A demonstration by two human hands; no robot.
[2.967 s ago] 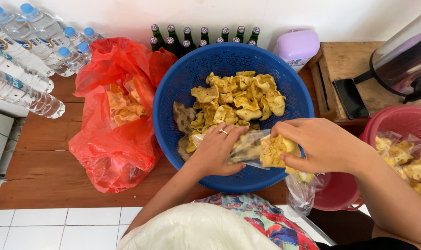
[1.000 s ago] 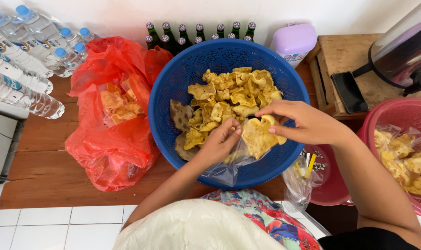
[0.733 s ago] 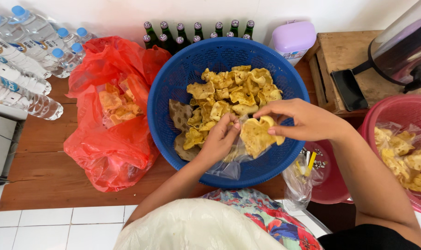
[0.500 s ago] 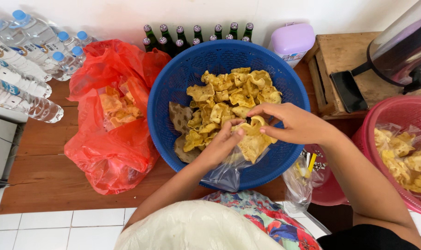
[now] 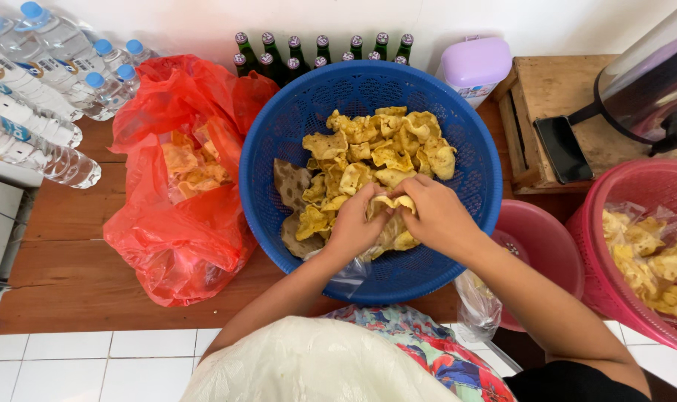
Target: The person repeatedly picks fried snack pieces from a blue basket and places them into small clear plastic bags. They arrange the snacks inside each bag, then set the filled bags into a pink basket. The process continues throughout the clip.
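The wooden table (image 5: pixel 70 275) carries a round blue plastic basket (image 5: pixel 472 149) with a perforated wall, near its front edge. Left of it lies a crumpled red plastic bag (image 5: pixel 174 246), thin and shiny, with chips inside. The basket holds a heap of yellow chips (image 5: pixel 383 145), wavy and rough. Over the heap's front part, the left hand (image 5: pixel 357 227) and the right hand (image 5: pixel 439 216) meet, fingers curled, pinching a clear plastic bag (image 5: pixel 352 272) with chips inside.
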